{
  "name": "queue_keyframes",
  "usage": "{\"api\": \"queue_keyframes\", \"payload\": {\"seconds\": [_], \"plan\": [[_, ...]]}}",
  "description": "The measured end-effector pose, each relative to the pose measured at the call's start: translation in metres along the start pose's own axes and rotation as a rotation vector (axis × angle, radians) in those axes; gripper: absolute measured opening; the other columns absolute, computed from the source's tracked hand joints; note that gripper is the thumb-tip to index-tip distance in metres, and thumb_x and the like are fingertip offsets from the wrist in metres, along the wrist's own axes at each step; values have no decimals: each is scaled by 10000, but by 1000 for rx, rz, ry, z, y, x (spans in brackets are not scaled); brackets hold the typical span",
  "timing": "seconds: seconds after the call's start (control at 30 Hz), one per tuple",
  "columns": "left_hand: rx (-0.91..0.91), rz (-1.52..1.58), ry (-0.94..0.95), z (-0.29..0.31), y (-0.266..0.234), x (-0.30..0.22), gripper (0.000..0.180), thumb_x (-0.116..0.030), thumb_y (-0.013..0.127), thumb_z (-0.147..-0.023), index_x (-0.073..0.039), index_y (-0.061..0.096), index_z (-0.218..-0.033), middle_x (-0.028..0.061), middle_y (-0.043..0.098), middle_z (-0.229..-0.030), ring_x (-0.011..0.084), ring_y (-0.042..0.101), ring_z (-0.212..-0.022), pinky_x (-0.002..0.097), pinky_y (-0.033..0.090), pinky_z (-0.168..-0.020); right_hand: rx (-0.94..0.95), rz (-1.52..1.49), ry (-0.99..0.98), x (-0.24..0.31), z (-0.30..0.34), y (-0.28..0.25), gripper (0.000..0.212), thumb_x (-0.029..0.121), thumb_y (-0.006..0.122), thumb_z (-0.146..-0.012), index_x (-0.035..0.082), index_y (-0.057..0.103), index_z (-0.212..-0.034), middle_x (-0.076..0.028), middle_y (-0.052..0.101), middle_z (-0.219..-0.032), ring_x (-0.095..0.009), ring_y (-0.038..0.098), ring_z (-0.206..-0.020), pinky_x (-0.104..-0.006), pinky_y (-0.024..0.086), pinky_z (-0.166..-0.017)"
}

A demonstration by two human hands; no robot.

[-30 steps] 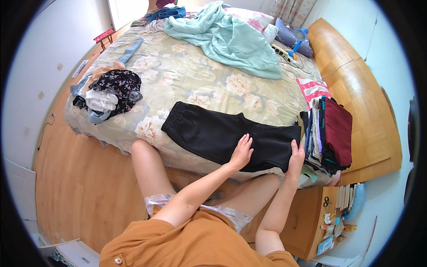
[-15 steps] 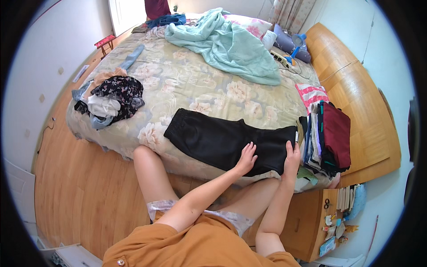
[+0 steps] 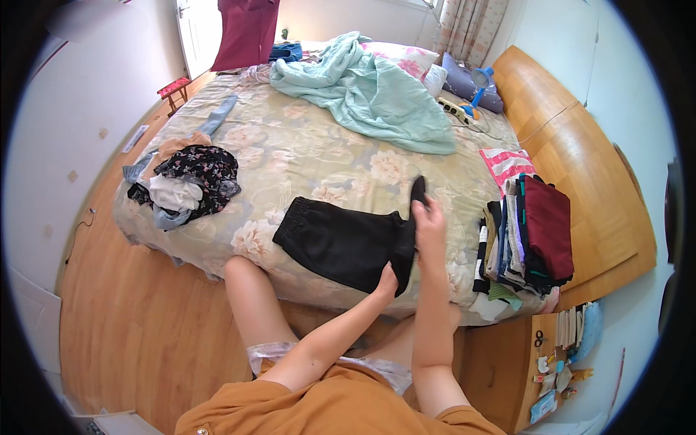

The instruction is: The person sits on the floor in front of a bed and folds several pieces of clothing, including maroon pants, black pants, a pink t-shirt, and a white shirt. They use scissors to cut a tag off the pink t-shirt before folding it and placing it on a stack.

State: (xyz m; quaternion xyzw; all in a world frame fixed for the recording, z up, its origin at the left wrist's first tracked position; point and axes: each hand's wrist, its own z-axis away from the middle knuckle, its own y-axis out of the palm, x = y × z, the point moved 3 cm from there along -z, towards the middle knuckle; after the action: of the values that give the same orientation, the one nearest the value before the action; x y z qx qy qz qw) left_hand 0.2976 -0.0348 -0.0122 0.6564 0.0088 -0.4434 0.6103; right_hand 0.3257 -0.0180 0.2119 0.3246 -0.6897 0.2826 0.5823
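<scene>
A black, smooth-fabric garment with a gathered waistband (image 3: 337,243) lies near the centre of the frame, on a bed with a pale floral sheet (image 3: 290,170). Its waistband points left; its right end stands folded up off the sheet. The person's bare right hand (image 3: 429,223), right of centre, has its grip closed round the upper part of that end. The bare left hand (image 3: 389,281) touches the garment's lower edge — its fingers are hidden, so how far its grip closes I cannot tell. A neat stack of folded multicoloured clothes (image 3: 547,228) sits at right — a loose heap of crumpled clothes (image 3: 192,185) at left.
</scene>
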Motion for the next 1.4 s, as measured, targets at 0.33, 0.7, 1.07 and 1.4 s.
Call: {"api": "queue_keyframes", "payload": {"seconds": [0.33, 0.7, 1.07, 1.4], "plan": [[486, 588, -110, 16, -117, -27, 430, -402, 307, -1015, -123, 463, -1302, 96, 474, -1365, 315, 449, -1249, 439, 344, -1097, 725, 39, -45, -100, 43, 185, 499, 192, 588, -957, -20, 422, -1377, -131, 645, -1057, -231, 652, -968, -342, 528, -795], [317, -390, -552, 135, -70, -152, 439, -339, 477, -1018, -20, 541, -1312, 133, 577, -1321, 247, 553, -1228, 424, 445, -1033, 175, 1112, -520, -173, 14, 39, 569, 431, 635, -874, 74, 548, -1309, -128, 447, -1428, -298, 359, -1362, -507, 266, -1123], [-371, -1986, 785, 4, -164, -287, 403, -231, 615, -895, -11, 595, -1233, 151, 579, -1298, 310, 482, -1259, 417, 359, -1077, 48, 978, -567, -171, 38, 31, 538, 156, 651, -859, 40, 465, -1350, -203, 366, -1442, -399, 349, -1331, -470, 313, -1117], [-537, -1552, 652, 12, -193, -286, 568, -383, 673, -868, -55, 549, -1314, 146, 672, -1089, 319, 626, -1001, 409, 487, -868, 8, -163, 424, -233, 28, -12, 375, 182, 614, -949, -37, 489, -1226, -135, 608, -1158, -183, 592, -1013, -307, 483, -878]]}}
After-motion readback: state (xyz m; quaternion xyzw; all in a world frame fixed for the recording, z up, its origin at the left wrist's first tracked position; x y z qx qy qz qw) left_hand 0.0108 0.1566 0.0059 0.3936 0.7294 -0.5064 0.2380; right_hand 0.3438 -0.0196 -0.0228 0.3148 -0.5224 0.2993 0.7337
